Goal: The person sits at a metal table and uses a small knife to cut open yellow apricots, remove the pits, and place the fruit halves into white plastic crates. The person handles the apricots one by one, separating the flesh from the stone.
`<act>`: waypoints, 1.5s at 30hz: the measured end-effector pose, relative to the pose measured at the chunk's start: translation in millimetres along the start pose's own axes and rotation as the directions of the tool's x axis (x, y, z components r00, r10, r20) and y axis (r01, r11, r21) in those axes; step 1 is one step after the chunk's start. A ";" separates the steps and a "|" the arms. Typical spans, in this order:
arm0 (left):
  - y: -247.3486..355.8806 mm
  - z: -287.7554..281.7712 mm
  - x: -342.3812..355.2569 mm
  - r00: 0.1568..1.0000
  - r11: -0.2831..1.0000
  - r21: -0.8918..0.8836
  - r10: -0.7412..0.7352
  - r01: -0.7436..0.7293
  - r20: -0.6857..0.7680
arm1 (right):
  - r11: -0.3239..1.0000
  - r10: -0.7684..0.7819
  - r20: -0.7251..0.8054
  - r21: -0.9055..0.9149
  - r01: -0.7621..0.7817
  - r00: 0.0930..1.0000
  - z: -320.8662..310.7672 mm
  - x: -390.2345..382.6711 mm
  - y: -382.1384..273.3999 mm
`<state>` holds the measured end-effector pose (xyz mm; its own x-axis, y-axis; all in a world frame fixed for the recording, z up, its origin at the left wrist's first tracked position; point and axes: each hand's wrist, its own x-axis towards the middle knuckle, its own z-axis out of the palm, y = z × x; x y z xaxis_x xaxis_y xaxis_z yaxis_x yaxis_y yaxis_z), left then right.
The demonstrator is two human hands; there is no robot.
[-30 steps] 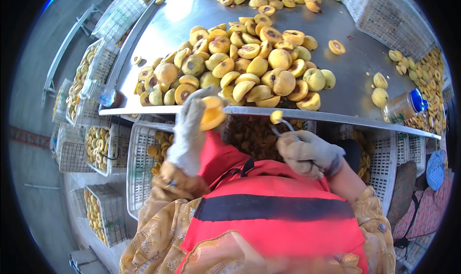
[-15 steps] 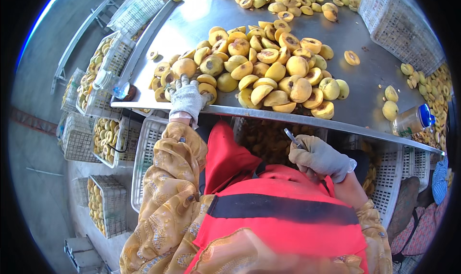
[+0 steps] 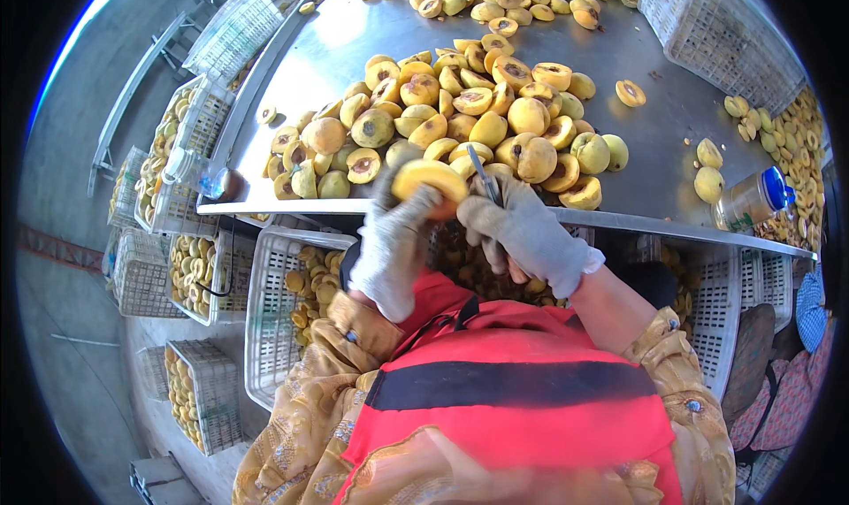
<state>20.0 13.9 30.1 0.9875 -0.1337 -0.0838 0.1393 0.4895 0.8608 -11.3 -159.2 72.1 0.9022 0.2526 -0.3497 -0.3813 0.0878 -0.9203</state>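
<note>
My gloved left hand [image 3: 390, 253] grips a halved yellow fruit [image 3: 429, 182] just over the table's front edge, its cut rim turned upward. Close on its right, my gloved right hand [image 3: 522, 231] holds a slim metal tool [image 3: 480, 171] upright beside that half. The tool's lower part is hidden in my fingers. Behind both hands a heap of whole and halved yellow fruit [image 3: 486, 129] lies on the steel table [image 3: 601, 187], some halves with brown centres. Below the edge, a white plastic crate [image 3: 265, 328] of fruit halves stands by my red apron [image 3: 495, 417].
A lidded jar [image 3: 738, 200] and an upturned white crate [image 3: 716, 45] sit at the table's right. A bottle [image 3: 212, 182] is at the left corner. More fruit piles [image 3: 495, 1] lie at the back. Filled crates [image 3: 195, 390] stand on the floor at left.
Half a second ago my left hand reached into the heap; it has drawn back holding a fruit half. My right hand has risen leftward with the tool to meet it.
</note>
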 end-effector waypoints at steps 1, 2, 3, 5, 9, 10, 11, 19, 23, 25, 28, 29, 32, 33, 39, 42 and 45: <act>-7.0 3.6 -6.6 0.995 0.992 -0.100 -0.069 0.076 0.075 | 0.999 -0.043 -0.025 0.015 0.044 0.999 -0.2 4.4 0.8; -3.0 3.6 -10.6 0.985 0.980 -0.121 -0.150 0.161 0.089 | 0.995 -0.100 -0.038 0.012 0.101 0.994 -5.5 9.9 4.4; 1.9 5.1 -12.9 0.967 0.960 -0.140 -0.231 0.244 0.105 | 0.991 -0.127 -0.100 0.033 0.130 0.987 -9.4 10.9 3.9; -2.4 4.7 -11.7 0.961 0.958 -0.118 -0.247 0.262 0.127 | 0.980 -0.173 -0.218 0.057 0.189 0.961 -15.3 10.8 2.4; -8.5 11.1 -8.5 0.994 0.980 -0.174 -0.085 0.095 0.062 | 0.988 -0.117 0.000 -0.101 0.116 0.993 -14.3 -14.0 16.5; -6.7 16.7 -9.7 0.994 0.979 -0.190 -0.064 0.079 0.083 | 0.982 -0.030 0.056 -0.185 0.040 0.998 -14.5 -18.6 18.5; -5.6 19.6 -10.4 0.994 0.982 -0.168 -0.067 0.081 0.090 | 0.978 -0.050 0.045 -0.201 0.058 0.998 -12.8 -18.4 19.6; -14.1 30.6 -18.2 0.998 0.982 -0.188 0.020 -0.008 0.061 | 0.974 -0.208 0.033 -0.080 0.210 0.977 1.7 -6.6 38.8; -30.5 27.4 -12.1 0.978 0.979 -0.008 0.203 -0.203 0.051 | 0.929 -0.251 -0.014 -0.285 0.237 0.968 4.2 -1.8 48.0; -32.8 27.5 -10.9 0.967 0.962 0.104 0.246 -0.251 0.063 | 0.892 -0.285 -0.066 -0.383 0.240 0.956 6.1 -0.2 51.9; -35.5 31.3 -9.2 0.951 0.933 0.184 0.306 -0.310 0.048 | 0.832 -0.374 -0.081 -0.469 0.296 0.924 7.2 5.5 57.4; -35.1 30.5 -10.0 0.943 0.918 0.215 0.329 -0.333 0.053 | 0.811 -0.407 -0.070 -0.487 0.325 0.911 8.6 6.6 55.7; -30.9 27.5 -8.1 0.934 0.916 0.185 0.351 -0.357 0.064 | 0.952 0.203 0.081 -0.248 -0.177 0.976 9.1 -11.3 21.0; -20.5 24.3 -5.4 0.921 0.886 0.260 0.345 -0.383 0.179 | 0.917 -0.156 0.043 -0.365 0.161 0.987 7.6 -1.2 38.2; 1.7 24.9 8.1 0.986 0.947 0.319 -0.009 -0.045 0.164 | 0.952 0.275 0.232 -0.204 -0.230 0.933 1.2 -16.4 6.1; -3.5 33.4 6.3 0.981 0.900 0.404 0.108 -0.165 0.161 | 0.962 0.227 0.138 -0.183 -0.201 0.964 10.1 -18.2 10.4; -7.3 36.9 4.7 0.973 0.909 0.354 0.181 -0.222 0.144 | 0.969 0.182 0.113 -0.189 -0.159 0.977 14.7 -18.0 18.1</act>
<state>20.9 -22.1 41.9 0.9752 -0.1657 0.1470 -0.1186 0.1698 0.9783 -37.5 -147.9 64.3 0.7888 0.3718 -0.4894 -0.4748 -0.1371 -0.8694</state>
